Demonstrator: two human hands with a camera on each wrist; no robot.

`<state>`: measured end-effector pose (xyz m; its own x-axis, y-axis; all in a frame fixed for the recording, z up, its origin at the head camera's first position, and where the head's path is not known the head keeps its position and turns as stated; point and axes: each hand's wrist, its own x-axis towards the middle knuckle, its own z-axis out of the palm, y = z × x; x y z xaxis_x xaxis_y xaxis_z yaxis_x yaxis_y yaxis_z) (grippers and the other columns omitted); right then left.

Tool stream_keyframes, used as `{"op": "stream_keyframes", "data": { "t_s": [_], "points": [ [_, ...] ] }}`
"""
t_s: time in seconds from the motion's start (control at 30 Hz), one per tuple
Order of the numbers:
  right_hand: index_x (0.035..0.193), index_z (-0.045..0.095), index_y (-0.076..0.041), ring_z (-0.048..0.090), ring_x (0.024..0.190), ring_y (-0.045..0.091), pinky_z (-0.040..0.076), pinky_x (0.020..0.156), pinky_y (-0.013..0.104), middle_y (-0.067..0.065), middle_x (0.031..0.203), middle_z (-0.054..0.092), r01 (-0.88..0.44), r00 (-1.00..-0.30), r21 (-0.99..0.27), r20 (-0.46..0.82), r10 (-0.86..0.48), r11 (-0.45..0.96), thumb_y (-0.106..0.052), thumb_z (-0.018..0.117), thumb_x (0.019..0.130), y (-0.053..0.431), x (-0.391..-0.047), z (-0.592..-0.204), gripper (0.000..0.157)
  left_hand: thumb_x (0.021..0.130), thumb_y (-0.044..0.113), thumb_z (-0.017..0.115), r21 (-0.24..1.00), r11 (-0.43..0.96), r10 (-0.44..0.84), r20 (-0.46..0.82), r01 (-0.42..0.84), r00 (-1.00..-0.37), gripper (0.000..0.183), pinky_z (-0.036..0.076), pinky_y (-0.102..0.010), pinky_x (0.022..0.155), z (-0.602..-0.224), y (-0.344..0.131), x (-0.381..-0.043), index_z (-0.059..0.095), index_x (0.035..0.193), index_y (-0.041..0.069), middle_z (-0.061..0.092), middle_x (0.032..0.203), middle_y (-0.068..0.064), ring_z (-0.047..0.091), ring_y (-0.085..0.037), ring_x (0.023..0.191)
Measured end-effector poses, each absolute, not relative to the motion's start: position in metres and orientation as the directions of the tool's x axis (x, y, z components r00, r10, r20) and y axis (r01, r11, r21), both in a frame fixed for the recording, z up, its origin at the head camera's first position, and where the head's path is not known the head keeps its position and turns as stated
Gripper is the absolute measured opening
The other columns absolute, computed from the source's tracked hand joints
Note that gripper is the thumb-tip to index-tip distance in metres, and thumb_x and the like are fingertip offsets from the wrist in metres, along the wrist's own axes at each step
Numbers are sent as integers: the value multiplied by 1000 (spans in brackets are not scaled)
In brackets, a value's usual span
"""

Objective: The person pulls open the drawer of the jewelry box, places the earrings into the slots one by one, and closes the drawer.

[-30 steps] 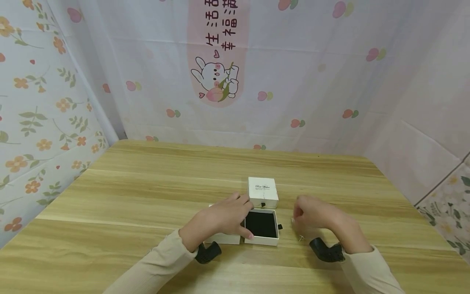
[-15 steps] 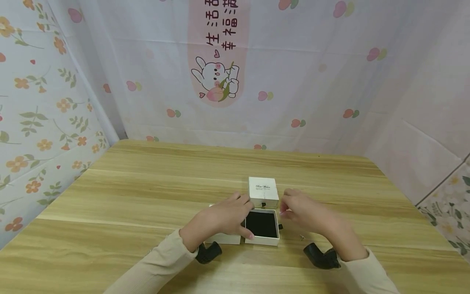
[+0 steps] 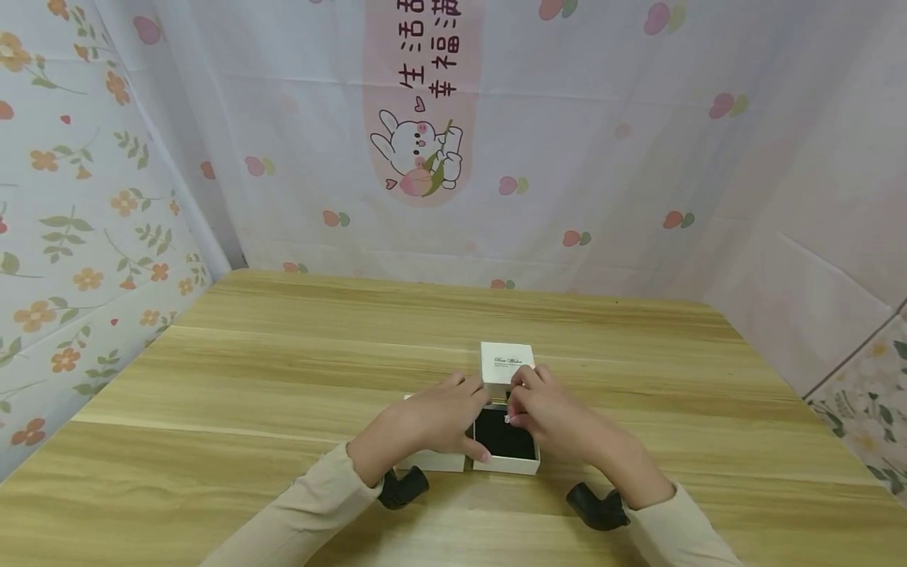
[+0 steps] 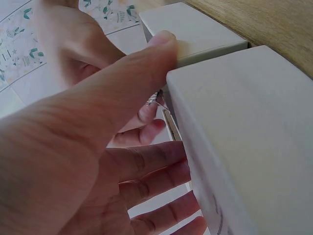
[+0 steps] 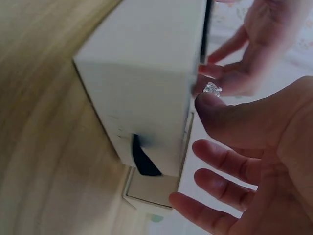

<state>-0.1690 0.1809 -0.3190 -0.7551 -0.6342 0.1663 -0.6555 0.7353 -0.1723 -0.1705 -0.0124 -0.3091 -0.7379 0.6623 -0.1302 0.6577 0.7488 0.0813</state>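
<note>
My right hand (image 3: 560, 417) pinches a small sparkling stud earring (image 5: 212, 89) between thumb and forefinger, its other fingers loosely bent. It hangs over the black foam pad (image 3: 497, 441) inside a white drawer-style gift box (image 3: 506, 466). Across that drawer lies my left hand (image 3: 439, 417), thumb on the near wall and fingers toward the far wall, holding it steady. The white outer sleeve (image 3: 435, 461) sits at the drawer's left, partly under the left hand. A black pull tab (image 5: 143, 159) sticks out of the drawer's end in the right wrist view.
Behind the drawer stands a second white box (image 3: 505, 358) with printed lettering, partly covered by my right fingers. Wood-grain table (image 3: 319, 346) surrounds the boxes. A printed curtain (image 3: 567, 142) hangs beyond the table's back edge.
My right hand has moved left from the table beside the drawer, bringing the earring over the black foam. The left hand keeps its place. Another small item earlier seen on the table is hidden now.
</note>
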Motion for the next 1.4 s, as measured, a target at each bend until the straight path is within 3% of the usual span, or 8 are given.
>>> {"op": "stream_keyframes", "data": {
  "t_s": [0.53, 0.87, 1.17, 1.4],
  "points": [
    [73, 56, -18, 34, 87, 14, 36, 77, 29, -3, 93, 43, -713, -698, -111, 201, -687, 692, -9, 67, 83, 177, -170, -336, 18, 78, 53, 66, 70, 741, 671, -134, 668, -730, 62, 42, -25, 89, -307, -11, -169, 52, 122, 11, 48, 116, 1, 42, -15, 103],
    [72, 55, -18, 34, 88, 14, 36, 77, 30, -3, 93, 43, -709, -703, -125, 203, -681, 694, -7, 66, 83, 176, -169, -336, 20, 79, 54, 65, 59, 741, 670, -137, 669, -730, 63, 42, -25, 90, -308, -11, -169, 51, 123, 11, 48, 117, 1, 42, -15, 103],
    [72, 55, -18, 34, 90, 14, 37, 79, 32, -2, 95, 45, -656, -754, -198, 163, -636, 728, -6, 63, 83, 176, -169, -335, 18, 79, 53, 65, 71, 742, 670, -136, 667, -730, 64, 42, -26, 91, -309, -12, -170, 51, 124, 11, 48, 119, 0, 42, -15, 105],
    [71, 56, -19, 37, 95, 19, 38, 83, 37, 1, 100, 48, -688, -724, -154, 195, -661, 709, -8, 67, 83, 176, -170, -334, 19, 79, 52, 66, 79, 740, 672, -128, 667, -730, 62, 42, -25, 89, -308, -12, -169, 51, 122, 10, 48, 117, 0, 41, -15, 102]
  ]
}}
